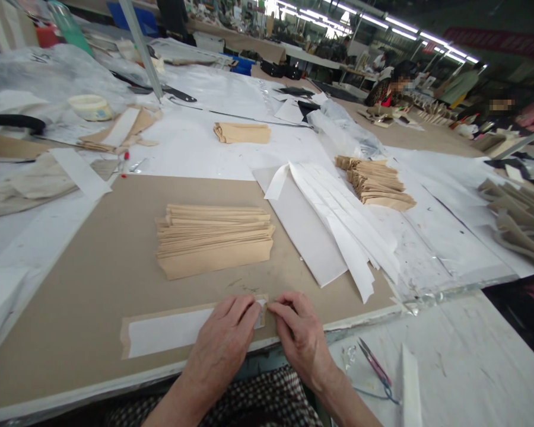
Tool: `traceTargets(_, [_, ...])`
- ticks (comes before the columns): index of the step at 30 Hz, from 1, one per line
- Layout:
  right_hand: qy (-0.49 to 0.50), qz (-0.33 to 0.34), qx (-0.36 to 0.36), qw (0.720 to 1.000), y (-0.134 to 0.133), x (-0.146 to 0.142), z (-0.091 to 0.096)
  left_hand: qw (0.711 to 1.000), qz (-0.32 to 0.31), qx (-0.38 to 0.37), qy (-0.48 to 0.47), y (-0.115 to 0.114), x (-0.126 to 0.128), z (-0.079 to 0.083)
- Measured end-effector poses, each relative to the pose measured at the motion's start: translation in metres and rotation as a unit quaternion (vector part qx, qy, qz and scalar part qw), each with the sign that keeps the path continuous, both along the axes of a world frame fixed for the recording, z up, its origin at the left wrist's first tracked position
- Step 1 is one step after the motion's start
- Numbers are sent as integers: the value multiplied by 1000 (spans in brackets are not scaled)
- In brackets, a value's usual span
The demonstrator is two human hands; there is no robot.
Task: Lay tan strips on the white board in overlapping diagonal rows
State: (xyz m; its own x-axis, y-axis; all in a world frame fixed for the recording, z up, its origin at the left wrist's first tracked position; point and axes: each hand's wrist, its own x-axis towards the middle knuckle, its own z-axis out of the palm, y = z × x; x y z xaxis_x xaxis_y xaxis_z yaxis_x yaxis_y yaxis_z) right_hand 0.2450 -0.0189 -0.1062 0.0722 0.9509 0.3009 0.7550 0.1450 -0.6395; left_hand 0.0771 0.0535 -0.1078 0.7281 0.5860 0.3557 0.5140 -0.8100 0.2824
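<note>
Head view: white strip [169, 332] under left hand [228, 332], red banner [498, 44] (illegible).

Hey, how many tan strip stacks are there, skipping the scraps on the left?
3: the front stack on the brown board, the small stack behind it, and the third stack right of the white strips. Others may be hidden.

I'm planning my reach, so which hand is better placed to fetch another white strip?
Probably the right hand: it is nearer the pile of white strips on that side. The left hand is farther off, over the white strip on the tan strip.
</note>
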Motion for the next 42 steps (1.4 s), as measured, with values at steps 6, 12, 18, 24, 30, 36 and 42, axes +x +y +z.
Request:
traceTargets(6, [-10, -1, -2, 1000, 2, -1, 2, 1000, 0, -3, 6, -1, 0, 0])
traceTargets(12, [-10, -3, 2, 1000, 3, 0, 1, 1000, 1, 6, 8, -1, 1, 1])
traceTargets(18, [-96, 21, -36, 995, 5, -6, 7, 1000, -1, 0, 1, 0, 2, -1])
traceTargets(24, [-10, 19, -28, 999, 8, -6, 10, 1000, -1, -7, 2, 0, 0, -3])
traceTargets(30, [72, -12, -19, 997, 10, -2, 9, 1000, -1, 7, 8, -1, 1, -1])
traceTargets(36, [-9, -7, -7, 1000, 11, -5, 3, 1000, 0, 0, 2, -1, 1, -1])
traceTargets(42, [-124, 18, -34, 991, 7, -11, 6, 1000, -1, 1, 2, 0, 1, -1])
